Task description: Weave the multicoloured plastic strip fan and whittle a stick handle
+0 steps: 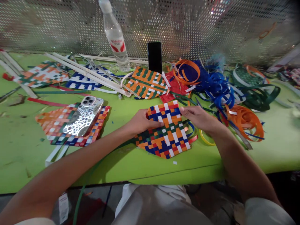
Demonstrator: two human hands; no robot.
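Between my hands is a woven mat of plastic strips (173,134) in orange, blue, white, green and red, tilted over the green table. My left hand (146,122) grips its left edge, thumb lying across the weave and fingers hidden behind. At the upper right edge, my right hand (195,117) pinches the border between thumb and fingers. Loose strip ends, including a blue strip (191,128), poke out on the mat's right side. A long green strip (87,175) trails from its left side down past the table edge.
A patterned phone (84,117) lies on another woven piece (52,120) at left. Behind stand a water bottle (116,39) and a dark phone (155,57), near an orange-green woven piece (146,82). Coiled blue strips (217,82) and orange strips (246,122) lie right. Perforated metal (70,28) backs the table (150,170).
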